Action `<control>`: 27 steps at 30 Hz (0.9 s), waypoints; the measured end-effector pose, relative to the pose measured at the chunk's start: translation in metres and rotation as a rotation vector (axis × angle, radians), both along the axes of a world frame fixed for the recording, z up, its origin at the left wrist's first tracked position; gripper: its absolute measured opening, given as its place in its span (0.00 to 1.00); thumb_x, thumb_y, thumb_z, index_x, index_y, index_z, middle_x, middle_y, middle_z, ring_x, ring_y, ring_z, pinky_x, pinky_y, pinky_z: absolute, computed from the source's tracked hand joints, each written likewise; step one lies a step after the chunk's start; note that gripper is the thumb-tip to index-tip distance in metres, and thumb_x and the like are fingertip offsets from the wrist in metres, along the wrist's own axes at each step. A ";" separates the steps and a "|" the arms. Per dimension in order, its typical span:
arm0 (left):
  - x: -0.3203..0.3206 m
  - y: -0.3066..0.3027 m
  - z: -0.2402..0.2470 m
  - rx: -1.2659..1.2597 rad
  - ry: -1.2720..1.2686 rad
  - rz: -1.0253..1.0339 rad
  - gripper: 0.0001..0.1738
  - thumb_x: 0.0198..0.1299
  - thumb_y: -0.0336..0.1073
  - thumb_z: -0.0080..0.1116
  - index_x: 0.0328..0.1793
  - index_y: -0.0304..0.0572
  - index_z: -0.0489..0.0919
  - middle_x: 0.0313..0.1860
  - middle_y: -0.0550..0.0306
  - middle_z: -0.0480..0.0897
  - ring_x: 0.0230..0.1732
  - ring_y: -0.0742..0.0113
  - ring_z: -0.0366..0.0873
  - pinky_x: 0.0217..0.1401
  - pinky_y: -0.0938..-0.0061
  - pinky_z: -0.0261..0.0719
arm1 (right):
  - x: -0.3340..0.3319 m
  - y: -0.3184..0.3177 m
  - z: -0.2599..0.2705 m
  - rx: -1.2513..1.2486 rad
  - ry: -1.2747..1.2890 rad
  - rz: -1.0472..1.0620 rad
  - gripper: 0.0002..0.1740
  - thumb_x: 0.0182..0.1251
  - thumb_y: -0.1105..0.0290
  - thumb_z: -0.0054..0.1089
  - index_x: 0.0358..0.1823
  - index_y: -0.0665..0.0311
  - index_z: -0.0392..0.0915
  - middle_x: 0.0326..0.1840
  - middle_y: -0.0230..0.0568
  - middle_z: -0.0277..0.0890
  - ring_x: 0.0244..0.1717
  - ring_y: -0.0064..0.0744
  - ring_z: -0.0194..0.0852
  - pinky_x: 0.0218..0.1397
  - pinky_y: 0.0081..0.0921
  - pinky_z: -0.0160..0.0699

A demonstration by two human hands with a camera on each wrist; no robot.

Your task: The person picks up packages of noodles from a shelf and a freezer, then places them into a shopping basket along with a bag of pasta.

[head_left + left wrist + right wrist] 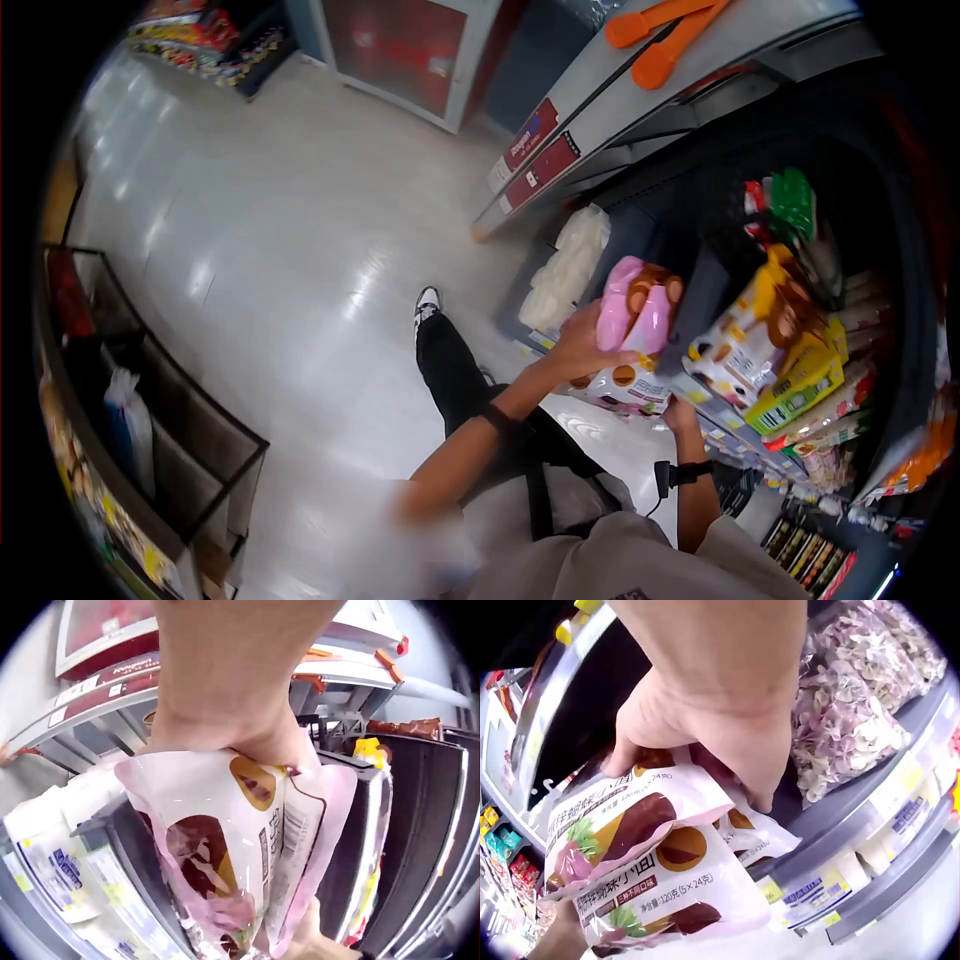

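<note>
My left hand point(577, 350) grips pink, white and brown noodle bags point(637, 318) held in front of a dark shelf. In the left wrist view its fingers are mostly hidden behind the top of one glossy noodle bag point(217, 795). My right hand point(684, 416) holds the bags from the other side, lower down. In the right wrist view its thumb and fingers spread around several overlapping noodle bags point(682, 855), printed with brown pictures and dark lettering. The bags tilt between both hands, just off the shelf's edge.
White bags point(565, 270) lie on the shelf to the left. Yellow and brown packets point(750, 340) stand to the right. Clear bags of pale purple pieces point(847, 712) rest beside my right hand. Orange clips point(665, 50) sit on the rack; a bin-like stand point(180, 430) is across the aisle.
</note>
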State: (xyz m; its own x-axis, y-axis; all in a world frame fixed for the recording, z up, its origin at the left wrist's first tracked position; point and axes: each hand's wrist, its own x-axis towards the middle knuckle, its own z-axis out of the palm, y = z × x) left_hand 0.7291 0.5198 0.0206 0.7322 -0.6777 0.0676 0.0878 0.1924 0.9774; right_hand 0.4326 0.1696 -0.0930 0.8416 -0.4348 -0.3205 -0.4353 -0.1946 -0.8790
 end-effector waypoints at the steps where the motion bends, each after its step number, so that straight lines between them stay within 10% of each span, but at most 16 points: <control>1: 0.017 -0.002 0.005 0.072 -0.021 0.015 0.53 0.36 0.51 0.78 0.68 0.38 0.64 0.58 0.41 0.74 0.60 0.43 0.71 0.66 0.56 0.67 | 0.011 0.013 0.009 0.360 -0.215 -0.242 0.19 0.70 0.64 0.54 0.59 0.64 0.70 0.58 0.36 0.73 0.59 0.32 0.70 0.65 0.35 0.69; 2: 0.030 -0.013 -0.004 0.061 0.003 -0.011 0.53 0.36 0.51 0.78 0.68 0.38 0.64 0.58 0.41 0.74 0.60 0.43 0.71 0.66 0.56 0.67 | 0.023 0.026 0.035 0.710 -0.436 -0.488 0.17 0.70 0.66 0.54 0.57 0.65 0.71 0.55 0.35 0.74 0.56 0.30 0.71 0.63 0.31 0.69; 4: 0.054 -0.033 -0.026 0.011 -0.121 -0.050 0.55 0.35 0.53 0.79 0.68 0.38 0.64 0.61 0.39 0.71 0.65 0.45 0.67 0.68 0.53 0.62 | 0.048 0.038 0.064 0.470 -0.283 -0.469 0.16 0.69 0.68 0.55 0.56 0.64 0.71 0.54 0.34 0.73 0.55 0.28 0.71 0.62 0.29 0.68; 9: 0.086 -0.065 -0.054 -0.059 -0.451 -0.029 0.56 0.35 0.58 0.77 0.70 0.41 0.64 0.67 0.47 0.67 0.74 0.47 0.55 0.76 0.54 0.54 | 0.133 0.049 0.152 -0.040 0.427 0.201 0.15 0.67 0.73 0.57 0.54 0.63 0.70 0.51 0.32 0.72 0.52 0.24 0.69 0.61 0.24 0.67; 13: 0.108 -0.097 -0.079 -0.161 -0.413 -0.138 0.59 0.31 0.58 0.79 0.71 0.39 0.65 0.72 0.44 0.62 0.75 0.47 0.54 0.76 0.58 0.55 | 0.143 0.083 0.092 -0.425 0.056 -0.477 0.25 0.62 0.80 0.62 0.60 0.62 0.65 0.54 0.33 0.69 0.55 0.23 0.67 0.60 0.23 0.66; 21: 0.157 -0.143 -0.080 -0.040 -0.615 -0.019 0.64 0.31 0.66 0.73 0.76 0.45 0.60 0.74 0.46 0.61 0.78 0.45 0.49 0.74 0.47 0.54 | 0.186 0.085 0.091 -0.517 -0.209 -0.538 0.27 0.62 0.77 0.64 0.62 0.63 0.64 0.57 0.35 0.69 0.49 0.22 0.72 0.46 0.16 0.72; 27: 0.155 -0.138 -0.087 -0.033 -0.334 -0.083 0.66 0.30 0.59 0.78 0.76 0.41 0.57 0.78 0.39 0.49 0.78 0.40 0.48 0.75 0.50 0.52 | 0.204 0.107 0.097 -0.743 0.057 -0.493 0.33 0.56 0.77 0.69 0.63 0.64 0.64 0.55 0.43 0.69 0.48 0.32 0.77 0.45 0.25 0.82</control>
